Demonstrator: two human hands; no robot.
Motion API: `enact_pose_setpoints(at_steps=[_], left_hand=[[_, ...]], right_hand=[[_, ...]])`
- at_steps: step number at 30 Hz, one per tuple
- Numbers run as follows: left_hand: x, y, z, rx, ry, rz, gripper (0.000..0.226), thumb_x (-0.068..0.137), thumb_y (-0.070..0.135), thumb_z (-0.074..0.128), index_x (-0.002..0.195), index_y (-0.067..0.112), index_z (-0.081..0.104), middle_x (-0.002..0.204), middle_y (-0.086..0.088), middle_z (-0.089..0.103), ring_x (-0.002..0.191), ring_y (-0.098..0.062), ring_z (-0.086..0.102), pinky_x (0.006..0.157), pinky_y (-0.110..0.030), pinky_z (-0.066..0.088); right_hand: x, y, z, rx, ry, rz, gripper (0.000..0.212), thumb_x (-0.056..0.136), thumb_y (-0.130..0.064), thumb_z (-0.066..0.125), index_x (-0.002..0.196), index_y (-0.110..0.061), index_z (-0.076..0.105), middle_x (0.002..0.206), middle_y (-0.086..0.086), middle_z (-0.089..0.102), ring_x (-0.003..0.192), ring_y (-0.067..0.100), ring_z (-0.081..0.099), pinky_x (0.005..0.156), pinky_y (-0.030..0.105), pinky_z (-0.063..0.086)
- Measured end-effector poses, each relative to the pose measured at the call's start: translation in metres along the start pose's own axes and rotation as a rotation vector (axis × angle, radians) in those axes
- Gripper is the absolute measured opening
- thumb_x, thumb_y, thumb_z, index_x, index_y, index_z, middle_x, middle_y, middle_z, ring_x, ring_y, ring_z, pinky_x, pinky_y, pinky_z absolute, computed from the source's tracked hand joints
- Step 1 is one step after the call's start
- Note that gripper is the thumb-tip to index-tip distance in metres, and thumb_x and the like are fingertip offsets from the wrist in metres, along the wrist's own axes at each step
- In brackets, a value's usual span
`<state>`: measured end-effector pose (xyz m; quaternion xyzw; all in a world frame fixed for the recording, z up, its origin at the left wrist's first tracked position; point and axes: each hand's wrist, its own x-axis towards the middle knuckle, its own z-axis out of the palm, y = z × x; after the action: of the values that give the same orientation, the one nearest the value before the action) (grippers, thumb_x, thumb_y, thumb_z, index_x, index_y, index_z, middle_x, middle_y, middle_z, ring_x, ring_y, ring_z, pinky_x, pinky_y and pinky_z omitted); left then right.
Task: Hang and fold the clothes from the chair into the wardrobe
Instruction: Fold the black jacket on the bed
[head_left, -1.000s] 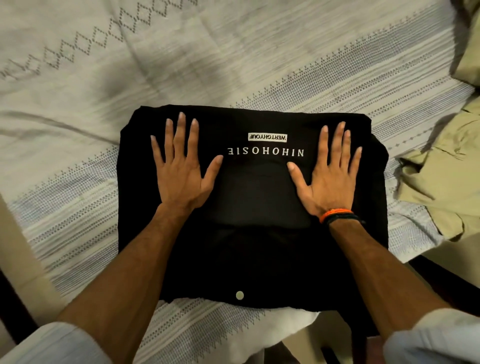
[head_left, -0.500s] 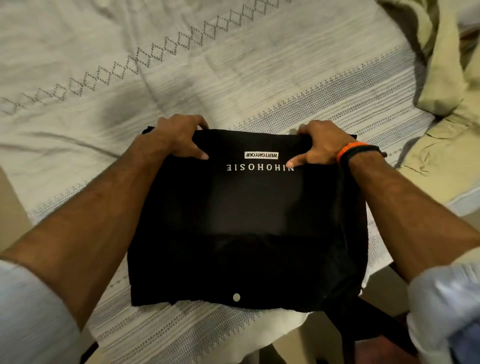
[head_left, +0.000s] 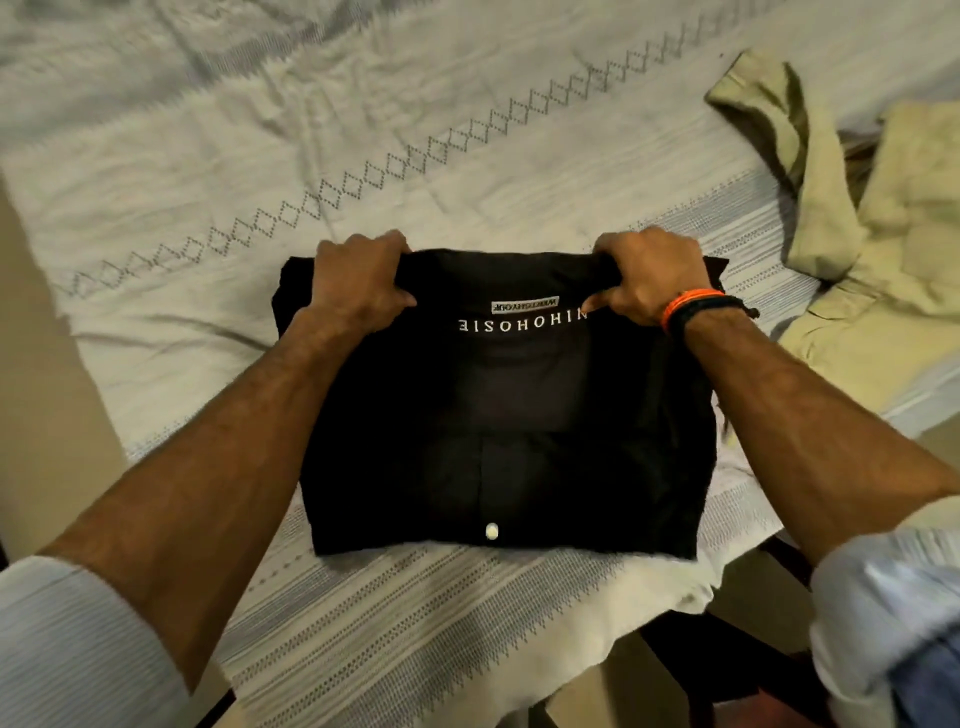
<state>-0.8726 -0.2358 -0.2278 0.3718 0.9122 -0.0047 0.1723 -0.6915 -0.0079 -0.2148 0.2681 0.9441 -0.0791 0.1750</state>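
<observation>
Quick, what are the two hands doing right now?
Left hand: closed, gripping the far edge of the folded black cotton shirt.
Right hand: closed, gripping the same far edge of the shirt.

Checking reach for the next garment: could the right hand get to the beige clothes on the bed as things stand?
Probably yes, once freed. The right hand grips the black shirt, but the beige clothes lie just to its right with nothing between.

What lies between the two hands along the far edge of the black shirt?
In the head view, only the black shirt itself: its bunched far edge, with a small white label just below, between the left hand and right hand.
</observation>
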Motion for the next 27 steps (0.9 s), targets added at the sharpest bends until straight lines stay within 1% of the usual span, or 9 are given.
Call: enact_pose_setpoints(at_steps=[5, 8, 11, 14, 18, 20, 23, 25, 27], left_hand=[[-0.017, 0.005, -0.032, -0.035, 0.378, -0.008, 0.034, 0.084, 0.024, 0.072, 0.112, 0.013, 0.055, 0.086, -0.016, 0.068, 0.085, -0.038, 0.062, 0.090, -0.043, 0.033], [-0.047, 0.006, -0.021, -0.116, 0.450, 0.014, 0.031, 0.080, 0.017, 0.073, 0.106, 0.012, 0.057, 0.082, -0.012, 0.067, 0.080, -0.035, 0.062, 0.087, -0.042, 0.034], [-0.083, 0.004, 0.011, -0.121, 0.423, 0.075, 0.040, 0.066, 0.003, 0.072, 0.103, 0.011, 0.059, 0.086, -0.010, 0.067, 0.080, -0.033, 0.063, 0.087, -0.045, 0.039], [-0.115, 0.001, 0.053, -0.016, 0.330, 0.081, 0.065, 0.057, -0.001, 0.076, 0.118, 0.012, 0.058, 0.113, -0.012, 0.064, 0.095, -0.034, 0.061, 0.086, -0.046, 0.042], [-0.149, 0.008, 0.099, 0.113, 0.209, 0.064, 0.082, 0.065, 0.008, 0.080, 0.141, 0.013, 0.049, 0.142, -0.016, 0.048, 0.105, -0.036, 0.055, 0.081, -0.048, 0.047], [-0.165, 0.012, 0.116, 0.173, 0.124, 0.034, 0.090, 0.070, 0.007, 0.073, 0.151, 0.016, 0.035, 0.155, -0.014, 0.032, 0.113, -0.035, 0.049, 0.083, -0.049, 0.046], [-0.185, 0.008, 0.138, 0.116, -0.010, 0.000, 0.111, 0.065, 0.008, 0.073, 0.157, 0.024, 0.013, 0.164, -0.007, 0.005, 0.118, -0.034, 0.040, 0.077, -0.044, 0.050], [-0.190, 0.007, 0.141, 0.030, -0.033, 0.027, 0.110, 0.062, 0.008, 0.073, 0.156, 0.025, 0.018, 0.163, -0.005, 0.009, 0.112, -0.032, 0.045, 0.070, -0.038, 0.052], [-0.188, 0.008, 0.135, -0.094, 0.039, 0.037, 0.088, 0.068, 0.013, 0.068, 0.150, 0.022, 0.036, 0.157, -0.004, 0.026, 0.106, -0.028, 0.052, 0.064, -0.034, 0.053]], right_hand=[[-0.010, -0.005, -0.035, -0.025, 0.317, -0.031, 0.037, 0.084, -0.029, 0.073, 0.115, -0.014, 0.059, 0.097, 0.017, 0.068, 0.095, 0.041, 0.061, 0.074, 0.042, 0.038], [-0.038, -0.006, -0.020, -0.019, 0.435, -0.078, 0.033, 0.075, -0.012, 0.071, 0.107, -0.011, 0.062, 0.088, 0.016, 0.068, 0.087, 0.041, 0.061, 0.077, 0.044, 0.041], [-0.073, -0.007, 0.019, -0.012, 0.457, -0.127, 0.044, 0.058, -0.006, 0.072, 0.101, -0.011, 0.064, 0.089, 0.011, 0.069, 0.088, 0.036, 0.062, 0.080, 0.043, 0.040], [-0.102, -0.010, 0.069, -0.034, 0.427, -0.113, 0.061, 0.049, 0.001, 0.074, 0.108, -0.011, 0.062, 0.102, 0.008, 0.069, 0.097, 0.030, 0.063, 0.087, 0.042, 0.034], [-0.132, -0.008, 0.123, -0.022, 0.377, -0.082, 0.047, 0.066, 0.009, 0.065, 0.110, -0.006, 0.060, 0.132, 0.015, 0.061, 0.117, 0.030, 0.061, 0.096, 0.051, 0.042], [-0.142, -0.009, 0.139, -0.037, 0.348, -0.088, 0.037, 0.074, 0.007, 0.064, 0.108, -0.006, 0.060, 0.139, 0.016, 0.056, 0.121, 0.032, 0.060, 0.096, 0.054, 0.043], [-0.154, -0.011, 0.156, -0.027, 0.192, -0.081, 0.044, 0.071, 0.012, 0.066, 0.111, -0.007, 0.060, 0.154, 0.014, 0.039, 0.136, 0.029, 0.047, 0.106, 0.057, 0.038], [-0.160, -0.008, 0.158, 0.044, 0.059, -0.070, 0.049, 0.067, 0.008, 0.067, 0.112, -0.011, 0.059, 0.160, 0.010, 0.028, 0.145, 0.026, 0.034, 0.115, 0.055, 0.027], [-0.164, -0.009, 0.153, 0.090, 0.053, -0.053, 0.047, 0.063, -0.017, 0.068, 0.109, -0.013, 0.060, 0.155, 0.010, 0.039, 0.138, 0.027, 0.044, 0.111, 0.053, 0.033]])
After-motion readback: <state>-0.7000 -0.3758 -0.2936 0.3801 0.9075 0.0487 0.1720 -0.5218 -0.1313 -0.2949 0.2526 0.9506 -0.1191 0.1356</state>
